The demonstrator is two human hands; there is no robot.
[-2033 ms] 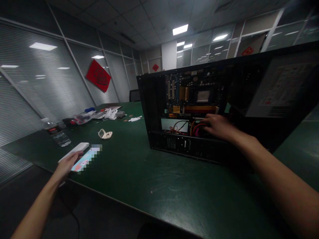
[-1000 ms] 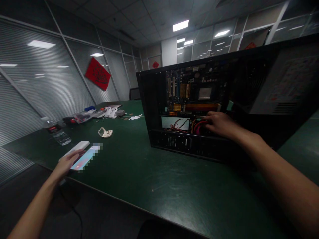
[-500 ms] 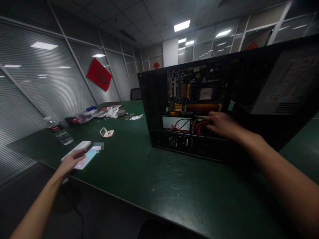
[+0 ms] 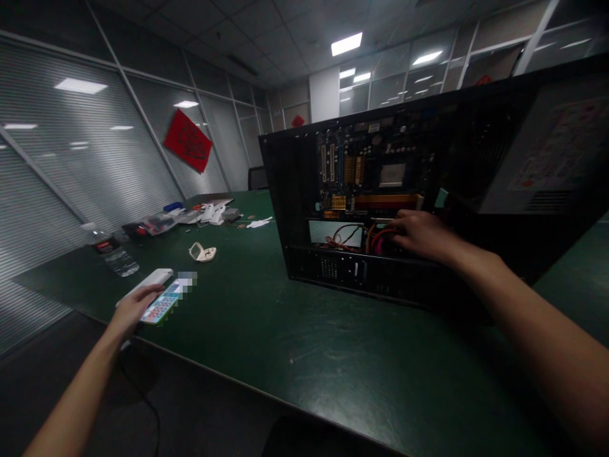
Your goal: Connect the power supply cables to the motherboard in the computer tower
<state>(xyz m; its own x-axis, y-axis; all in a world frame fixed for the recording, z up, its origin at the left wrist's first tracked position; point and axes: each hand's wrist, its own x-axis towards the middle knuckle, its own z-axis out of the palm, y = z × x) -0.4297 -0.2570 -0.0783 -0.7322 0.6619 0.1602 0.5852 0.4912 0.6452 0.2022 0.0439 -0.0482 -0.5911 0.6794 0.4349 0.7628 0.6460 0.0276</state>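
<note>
While the right hand [image 4: 419,232] curls at cables [image 4: 378,240] inside the computer case [image 4: 445,168] on the surface [image 4: 247,317], grip hidden, the left hand [image 4: 136,304] lies half-extended at the phone [image 4: 162,307], hold unclear—gentle handling should suit!

Dim light from a ceiling panel [image 4: 347,44], pale glare on the green tabletop [image 4: 342,387].

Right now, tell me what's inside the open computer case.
The computer case holds a circuit board, colored cables and, at right, a gray labelled box. The right hand reaches in, hiding whatever lies behind it.
</note>
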